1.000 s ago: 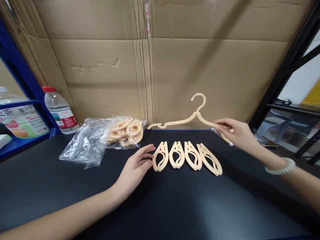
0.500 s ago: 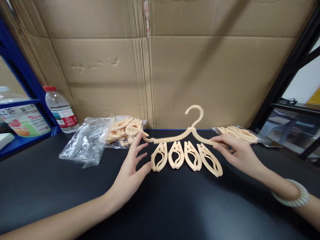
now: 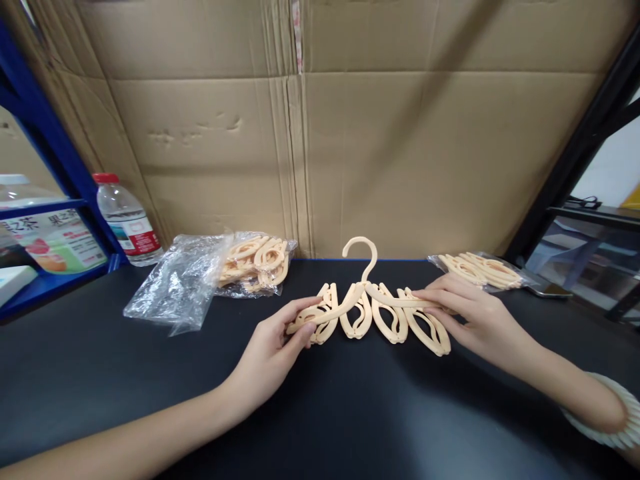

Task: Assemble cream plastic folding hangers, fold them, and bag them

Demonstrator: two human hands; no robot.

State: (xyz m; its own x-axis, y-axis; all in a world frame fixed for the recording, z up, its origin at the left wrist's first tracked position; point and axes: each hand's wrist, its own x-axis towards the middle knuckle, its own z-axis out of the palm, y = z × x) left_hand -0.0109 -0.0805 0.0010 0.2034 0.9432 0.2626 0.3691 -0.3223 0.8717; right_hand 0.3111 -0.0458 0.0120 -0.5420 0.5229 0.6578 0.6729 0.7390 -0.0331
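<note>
Your left hand (image 3: 273,350) pinches one tip of the open hanger (image 3: 367,293), thumb under, fingers curled over it. Your right hand (image 3: 470,317) grips the other arm, fingers closed along the top. The hanger sits low across four folded hangers (image 3: 395,320) lined up on the black table (image 3: 320,413), hook pointing at the cardboard (image 3: 400,147). A bag (image 3: 210,277) of hangers lies left, a second pack (image 3: 480,269) right, a bottle (image 3: 125,219) far left.
</note>
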